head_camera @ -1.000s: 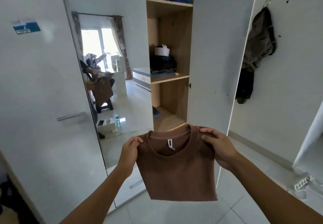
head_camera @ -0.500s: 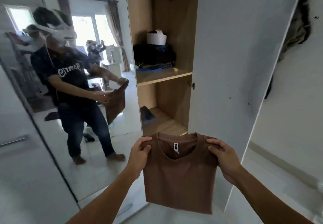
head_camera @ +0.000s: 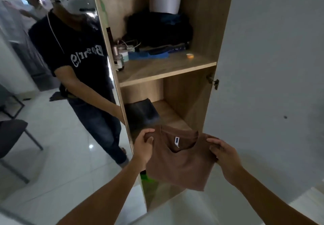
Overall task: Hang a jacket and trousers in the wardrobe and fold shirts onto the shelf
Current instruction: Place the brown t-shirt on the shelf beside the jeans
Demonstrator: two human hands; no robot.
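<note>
A folded brown shirt point(head_camera: 182, 161) hangs between my two hands in front of the open wardrobe. My left hand point(head_camera: 142, 147) pinches its left shoulder and my right hand point(head_camera: 222, 152) grips its right shoulder. The collar with a white label faces me. Just beyond the shirt lies the lower wooden shelf point(head_camera: 173, 114), with a dark folded garment point(head_camera: 141, 112) on its left side. The shirt hovers at the shelf's front edge, without resting on it.
The upper shelf point(head_camera: 164, 70) holds dark clothes point(head_camera: 157, 30), a white band-shaped item point(head_camera: 164, 2), a blue object and small containers. A mirror door point(head_camera: 52, 102) stands left, reflecting a person. The white open door point(head_camera: 271, 84) is on the right.
The view has moved closer to the wardrobe and lower. The shirt, still held by both hands, has come forward to the lower shelf opening.
</note>
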